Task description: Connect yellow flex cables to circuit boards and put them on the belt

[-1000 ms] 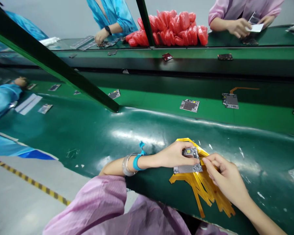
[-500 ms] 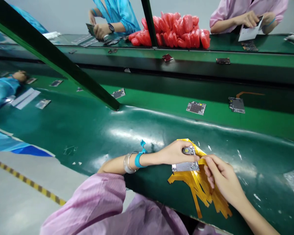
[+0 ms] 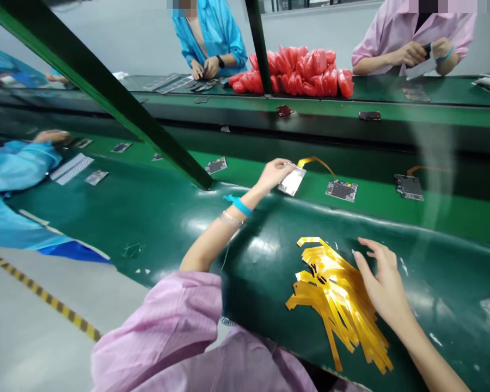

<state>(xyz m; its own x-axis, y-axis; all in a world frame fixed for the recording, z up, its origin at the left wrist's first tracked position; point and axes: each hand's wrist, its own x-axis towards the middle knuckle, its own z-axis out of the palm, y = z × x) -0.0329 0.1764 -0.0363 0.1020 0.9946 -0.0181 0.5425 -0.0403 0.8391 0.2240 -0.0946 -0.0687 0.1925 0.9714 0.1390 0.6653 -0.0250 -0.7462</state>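
Note:
Out over the near edge of the green belt, my left hand (image 3: 276, 173) is closed on a circuit board (image 3: 293, 181) by its upper left side. From the board's top a yellow flex cable (image 3: 315, 159) bends off to the right. Close to me on the mat lies a fanned pile of yellow flex cables (image 3: 338, 291). Beside the pile's right edge, my right hand (image 3: 380, 275) has its fingers apart and nothing in them. Just right of the held board, another circuit board (image 3: 342, 190) lies on the belt.
A board with a flex cable (image 3: 409, 187) lies farther right on the belt. The slanted green post (image 3: 147, 130) comes down left of my left hand. Red bubble-wrapped packs (image 3: 298, 71) are heaped across the line. A co-worker's blue sleeve (image 3: 20, 163) reaches in at left.
My left hand has carried the circuit board, now with a flex cable on it, from above the pile forward and left to the belt. My right hand has let go and opened.

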